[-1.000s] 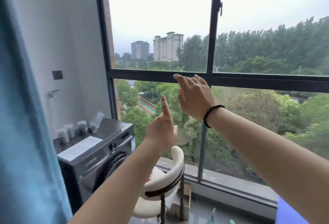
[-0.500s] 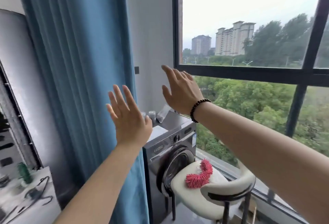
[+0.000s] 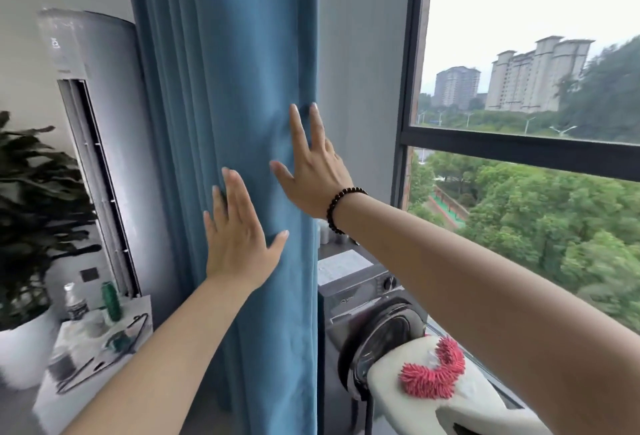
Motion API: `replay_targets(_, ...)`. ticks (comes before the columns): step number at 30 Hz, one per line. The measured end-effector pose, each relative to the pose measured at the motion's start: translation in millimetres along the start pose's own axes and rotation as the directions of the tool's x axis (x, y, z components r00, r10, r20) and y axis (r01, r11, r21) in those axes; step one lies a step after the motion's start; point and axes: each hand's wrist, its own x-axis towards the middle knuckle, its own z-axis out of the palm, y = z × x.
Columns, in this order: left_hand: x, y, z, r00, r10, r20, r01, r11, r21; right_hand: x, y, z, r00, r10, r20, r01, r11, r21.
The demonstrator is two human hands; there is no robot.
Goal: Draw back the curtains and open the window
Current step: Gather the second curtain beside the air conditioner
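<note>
Our fingers are straight and spread, holding nothing: left hand (image 3: 239, 240) and right hand (image 3: 313, 171) (with a bead bracelet (image 3: 341, 208)) press flat on the blue curtain (image 3: 225, 88), bunched left of the window (image 3: 519, 144).

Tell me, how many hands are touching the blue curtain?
2. The left hand lies flat on the curtain, lower down. The right hand, with a bead bracelet at its wrist, presses near the curtain's right edge, higher up.
</note>
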Motion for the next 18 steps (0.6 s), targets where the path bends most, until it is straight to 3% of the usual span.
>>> replay_targets(13, 83, -46, 51, 0.989, -0.146, -0.014, 0.145, 0.962, 0.229, 95, 38, 69, 0.994, 0.001, -0.110, 0.007, 0.998, 0.068)
replay_targets(18, 107, -54, 69, 0.953, -0.284, -0.104, 0.288, 0.957, 0.036, 119, 55, 98, 0.991, -0.072, -0.111, 0.089, 0.984, 0.156)
